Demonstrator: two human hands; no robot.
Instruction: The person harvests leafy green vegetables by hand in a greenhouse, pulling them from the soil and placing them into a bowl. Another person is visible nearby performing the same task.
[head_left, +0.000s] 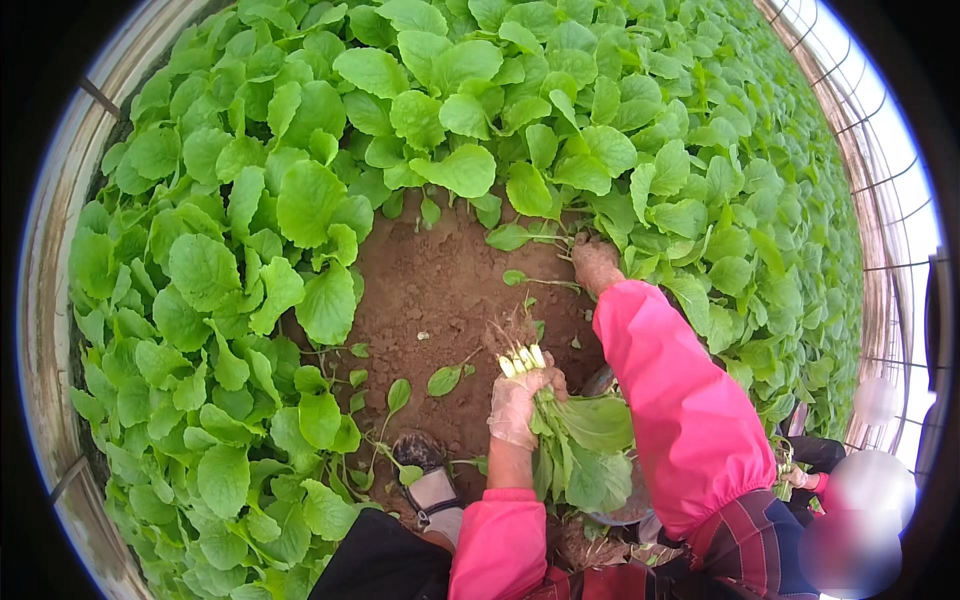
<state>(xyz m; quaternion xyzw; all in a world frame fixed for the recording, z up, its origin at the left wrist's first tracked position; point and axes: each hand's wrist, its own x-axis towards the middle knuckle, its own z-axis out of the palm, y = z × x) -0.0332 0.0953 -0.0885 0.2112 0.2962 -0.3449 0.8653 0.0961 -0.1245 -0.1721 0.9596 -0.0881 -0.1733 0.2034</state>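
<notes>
My left hand (521, 405), in a thin clear glove, is closed round a bunch of leafy greens (592, 442). Their pale stems and fine roots point up and away from me, and the leaves hang towards my lap. My right hand (596, 262) reaches forward to the base of the standing green plants (600, 161) at the edge of the bare soil (427, 285). Its fingers are partly hidden among stems, so their grip is unclear. A few thin stems with small leaves (514, 237) lie beside its fingertips.
Dense leafy plants (202, 277) surround the soil patch. My shoe (427, 469) rests on the soil. Under my right arm is a partly hidden round container (626, 514). At the lower right a co-worker's hand (799, 477) is near some greens. A greenhouse frame (855, 150) borders the bed.
</notes>
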